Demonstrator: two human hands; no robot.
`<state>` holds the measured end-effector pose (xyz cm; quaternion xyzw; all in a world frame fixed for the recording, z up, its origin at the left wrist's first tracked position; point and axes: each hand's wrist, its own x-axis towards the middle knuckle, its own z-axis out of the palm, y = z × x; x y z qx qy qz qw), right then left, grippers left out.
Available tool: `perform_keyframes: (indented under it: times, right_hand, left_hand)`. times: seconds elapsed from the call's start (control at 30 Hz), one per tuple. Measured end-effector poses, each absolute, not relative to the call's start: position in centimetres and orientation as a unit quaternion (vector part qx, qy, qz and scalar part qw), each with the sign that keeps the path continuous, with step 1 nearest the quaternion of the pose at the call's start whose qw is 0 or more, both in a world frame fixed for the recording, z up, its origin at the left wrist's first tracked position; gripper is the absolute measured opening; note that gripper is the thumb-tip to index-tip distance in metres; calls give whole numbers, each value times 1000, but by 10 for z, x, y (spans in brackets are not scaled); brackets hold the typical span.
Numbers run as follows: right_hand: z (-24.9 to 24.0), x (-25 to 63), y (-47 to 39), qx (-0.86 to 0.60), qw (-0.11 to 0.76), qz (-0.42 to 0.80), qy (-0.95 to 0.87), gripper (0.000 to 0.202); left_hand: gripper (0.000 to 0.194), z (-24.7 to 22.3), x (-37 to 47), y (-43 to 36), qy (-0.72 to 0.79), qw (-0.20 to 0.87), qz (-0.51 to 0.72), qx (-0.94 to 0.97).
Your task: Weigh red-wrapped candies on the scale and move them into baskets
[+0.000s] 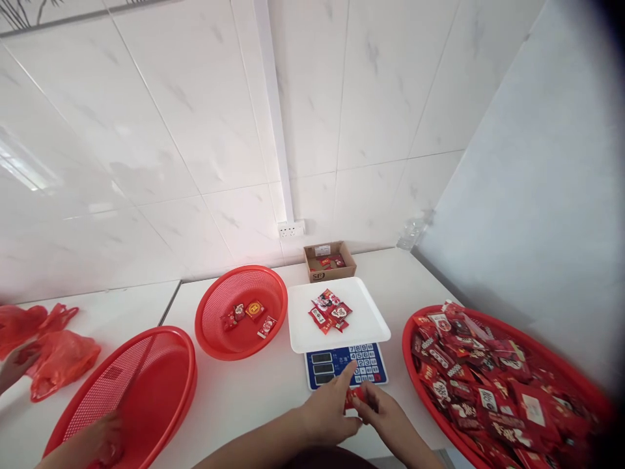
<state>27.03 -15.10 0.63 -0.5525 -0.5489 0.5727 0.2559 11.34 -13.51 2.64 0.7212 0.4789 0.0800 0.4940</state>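
My left hand (332, 409) and my right hand (383, 412) meet in front of the blue keypad of a scale (322, 369). Between them is a small red packet (354, 396); the fingers of my right hand pinch it, and my left hand touches its left side with the index finger stretched over the keypad. Several red packets (332, 311) lie in a loose pile on the scale's white tray (374, 326). To the right, a large red basket (410, 365) is heaped with red packets.
A red basket (208, 339) with several packets stands left of the scale, a cardboard box (332, 275) behind it. Another person's hand (105, 436) reaches into the front-left basket (188, 384); a hand (19, 361) is beside red plastic bags (66, 361).
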Motion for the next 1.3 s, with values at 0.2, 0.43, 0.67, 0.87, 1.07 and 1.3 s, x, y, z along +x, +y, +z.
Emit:
perform_keyframes:
  times: [0.2,0.43,0.67,0.87,1.07,1.3]
  right_hand:
    - [3,275,-154,-531,262,636,-495,49]
    - [-2,279,-157,-519,258,622,-526,47]
    - [-3,284,-149,-555,263,554,-561,46]
    - [-26,344,-132,-736,354,286,-501,45]
    - [-54,384,-134,-823,306,244,-412,45]
    - [-55,379,-136,-811,326,225,-431,51]
  left_hand:
    - [70,21,116,-131,468,661,110,576]
    - [68,12,117,-135,445,706,140,532]
    - [55,2,113,-137,459,701,186,513]
    - [50,4,35,-98,671,277,228,649]
    - [85,-3,-100,-75,926,56,57,370]
    - [88,2,-185,-93,939,157,26,304]
